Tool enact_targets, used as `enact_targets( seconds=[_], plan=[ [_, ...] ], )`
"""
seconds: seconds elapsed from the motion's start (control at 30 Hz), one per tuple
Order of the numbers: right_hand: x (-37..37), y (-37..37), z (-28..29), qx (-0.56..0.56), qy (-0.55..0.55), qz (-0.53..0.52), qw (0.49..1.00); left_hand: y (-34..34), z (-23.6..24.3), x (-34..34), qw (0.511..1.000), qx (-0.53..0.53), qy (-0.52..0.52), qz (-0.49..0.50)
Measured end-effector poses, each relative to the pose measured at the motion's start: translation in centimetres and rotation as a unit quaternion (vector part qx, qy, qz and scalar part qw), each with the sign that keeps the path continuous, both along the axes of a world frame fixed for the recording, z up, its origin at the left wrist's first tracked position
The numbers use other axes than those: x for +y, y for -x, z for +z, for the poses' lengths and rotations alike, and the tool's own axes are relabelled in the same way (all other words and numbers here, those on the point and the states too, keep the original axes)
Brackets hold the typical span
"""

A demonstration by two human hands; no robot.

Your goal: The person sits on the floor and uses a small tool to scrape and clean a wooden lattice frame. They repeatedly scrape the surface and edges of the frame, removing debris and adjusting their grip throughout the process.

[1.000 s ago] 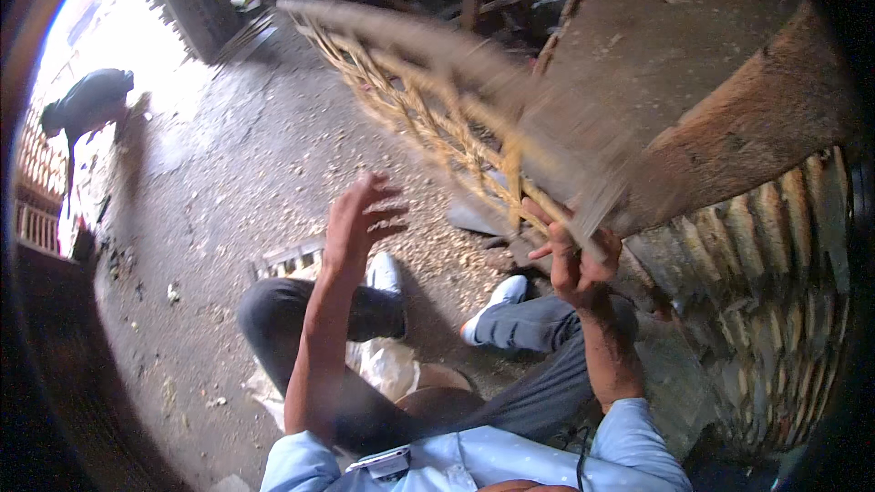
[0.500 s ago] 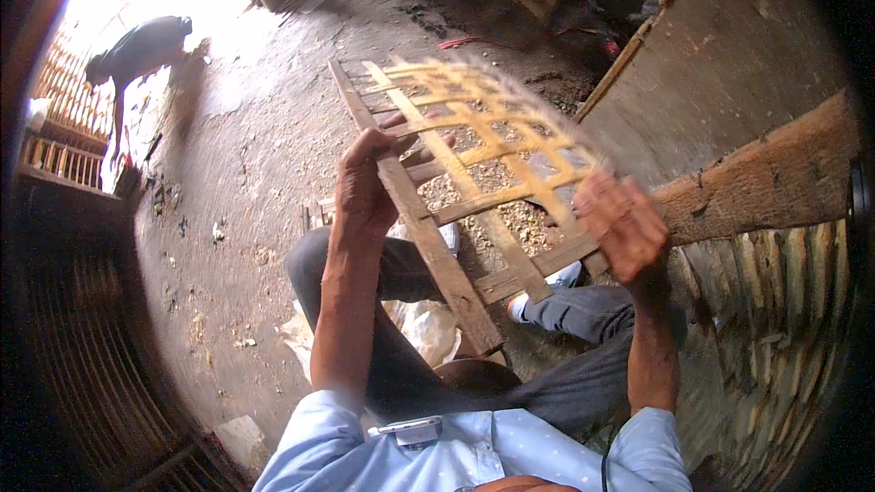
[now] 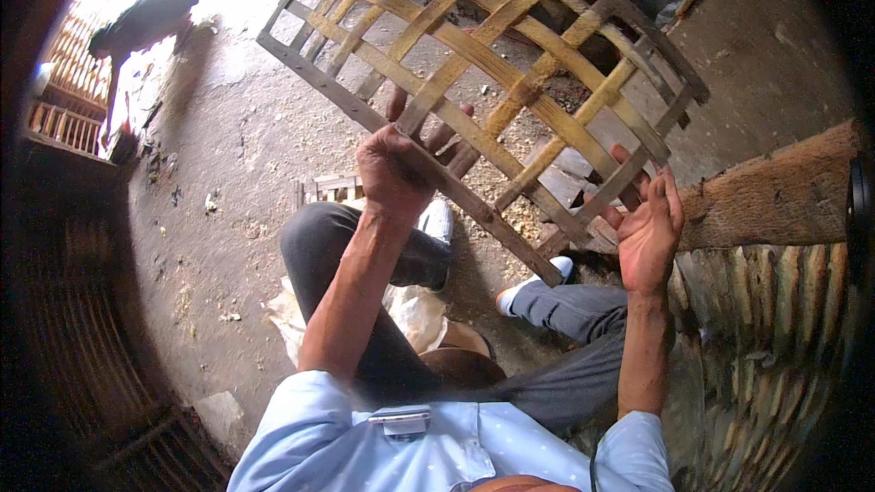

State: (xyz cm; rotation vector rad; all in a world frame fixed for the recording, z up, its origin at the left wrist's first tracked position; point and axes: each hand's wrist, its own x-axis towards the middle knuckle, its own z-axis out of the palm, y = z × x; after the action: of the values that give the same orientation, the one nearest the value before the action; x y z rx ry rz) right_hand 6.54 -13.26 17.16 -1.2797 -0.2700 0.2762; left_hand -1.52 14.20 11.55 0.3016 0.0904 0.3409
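Both hands (image 3: 399, 166) at woven slat panel (image 3: 525, 89) — tilted, littered floor (image 3: 210, 251) below

The panel (image 3: 526, 91) is above the floor (image 3: 246, 155), before the person, left hand (image 3: 396, 164) on its near left edge, right hand (image 3: 649, 232) at its near right corner. Right of that hand is a board (image 3: 775, 187), a ribbed sheet (image 3: 775, 328) on its near side. A bag (image 3: 415, 314) lies under the left leg (image 3: 319, 241) (showing on both sides), another person (image 3: 150, 18) far left

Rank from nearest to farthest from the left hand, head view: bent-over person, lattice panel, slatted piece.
1. Lattice panel, held in the left hand.
2. Slatted piece, on the floor, just left.
3. Bent-over person, far upper left.
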Motion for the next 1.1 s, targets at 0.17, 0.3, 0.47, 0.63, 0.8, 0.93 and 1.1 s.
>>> enact_targets(
  seconds=[0.17,0.3,0.47,0.63,0.8,0.93,1.1],
  plan=[
    [-1.2,-0.2,1.3,0.083,-0.011,-0.041,0.996,-0.3,-1.9,-2.2,0.996,-0.011,0.022,-0.083],
    [-1.7,-0.3,0.5,0.072,0.026,-0.1,0.992,-1.0,-2.5,-3.1,0.993,0.092,0.015,-0.078],
    [-2.1,-0.8,-0.9,0.061,0.053,-0.095,0.992,-1.7,-4.6,-5.8,0.975,0.222,-0.005,-0.021],
    [-0.8,0.5,-0.9,-0.018,0.088,-0.121,0.989,-1.4,-6.8,-7.8,0.974,0.221,-0.028,-0.052],
    [-1.3,0.2,-0.7,-0.022,0.03,-0.13,0.991,-1.8,-6.8,-6.9,0.977,0.206,-0.046,0.0],
    [-1.9,0.6,-0.8,-0.064,0.048,-0.15,0.985,-2.0,-6.0,-6.4,0.956,0.231,-0.173,0.057],
    [-2.5,1.2,-0.5,-0.057,0.054,-0.074,0.994,-2.3,-5.9,-6.0,0.917,0.327,-0.223,0.042]
  ],
)
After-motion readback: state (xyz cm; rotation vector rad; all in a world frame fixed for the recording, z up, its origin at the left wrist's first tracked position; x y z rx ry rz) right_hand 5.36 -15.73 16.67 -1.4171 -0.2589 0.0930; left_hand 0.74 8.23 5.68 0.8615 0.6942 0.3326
